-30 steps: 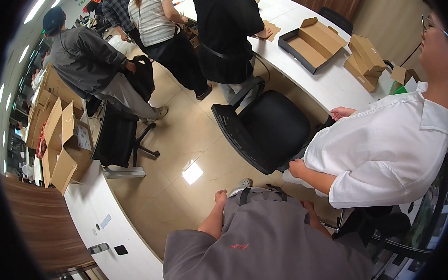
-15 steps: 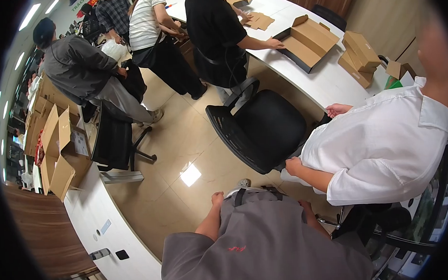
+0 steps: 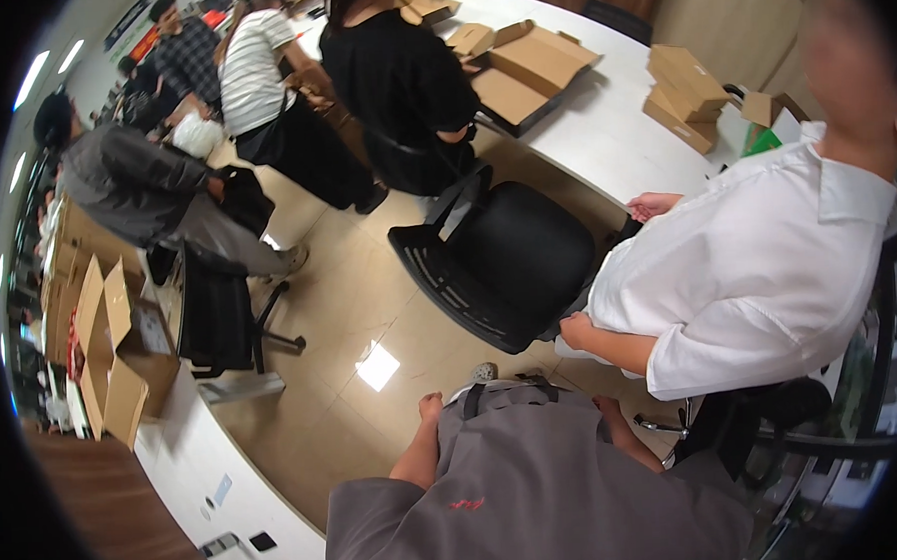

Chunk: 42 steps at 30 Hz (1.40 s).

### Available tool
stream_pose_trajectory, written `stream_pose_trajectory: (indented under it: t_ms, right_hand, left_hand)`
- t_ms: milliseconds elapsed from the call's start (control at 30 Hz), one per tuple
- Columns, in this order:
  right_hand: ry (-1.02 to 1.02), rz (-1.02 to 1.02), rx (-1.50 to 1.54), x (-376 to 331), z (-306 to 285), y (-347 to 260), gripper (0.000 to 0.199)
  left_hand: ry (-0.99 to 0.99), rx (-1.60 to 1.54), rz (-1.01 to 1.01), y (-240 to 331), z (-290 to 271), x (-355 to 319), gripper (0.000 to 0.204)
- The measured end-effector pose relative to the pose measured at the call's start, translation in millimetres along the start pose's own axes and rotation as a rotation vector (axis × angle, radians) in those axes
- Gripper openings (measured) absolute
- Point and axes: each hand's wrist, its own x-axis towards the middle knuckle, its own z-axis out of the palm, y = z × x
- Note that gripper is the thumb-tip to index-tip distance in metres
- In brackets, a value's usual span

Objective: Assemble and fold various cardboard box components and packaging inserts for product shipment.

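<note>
1. Black office chair [image 3: 513, 262], the thing nearest your hands: it stands on the glossy beige floor [image 3: 304, 416] ahead of you, taking 12 o'clock as straight away from your body.
2. From your left hand [image 3: 431, 406] it lies toward 1 o'clock; from your right hand [image 3: 605, 405], toward 11. Both hands are apart from it, and neither is clearly nearer.
3. Its backrest [image 3: 447, 288] has its long axis running from between 10 and 11 o'clock to between 4 and 5; the seat [image 3: 542, 234] lies beyond, toward 2.
4. Your left hand looks loosely curled, with nothing visible in it; you cannot tell how tightly. Your grey shirt [image 3: 557, 475] partly hides the right, so its state and contents cannot be told.
5. You see a smooth, dark, round-cornered seat and a slotted, curved backrest.
6. Just beside the chair, between 11 and 12 o'clock from your right hand, is a co-worker's hand [image 3: 577, 329]; contact is unclear.
</note>
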Motion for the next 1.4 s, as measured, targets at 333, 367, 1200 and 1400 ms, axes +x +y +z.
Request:
stream_pose_trajectory:
  t_ms: [333,367,1200,1400]
  right_hand:
    - [0.133,0.07,0.209,3.6,8.6,16.3,0.027]
    - [0.084,0.074,0.224,3.2,10.5,18.2,0.027]
    - [0.35,-0.181,-0.244,-9.4,79.3,35.0,0.023]
    - [0.385,-0.111,-0.183,-21.5,75.7,40.0,0.023]
  left_hand:
    - [-0.06,0.049,0.067,4.9,-2.1,12.0,0.045]
    - [-0.048,0.051,0.087,7.9,-2.3,11.8,0.042]
    - [-0.226,-0.535,0.587,305.7,12.4,-34.0,0.058]
    - [-0.24,-0.517,0.6,310.3,12.1,-24.6,0.051]
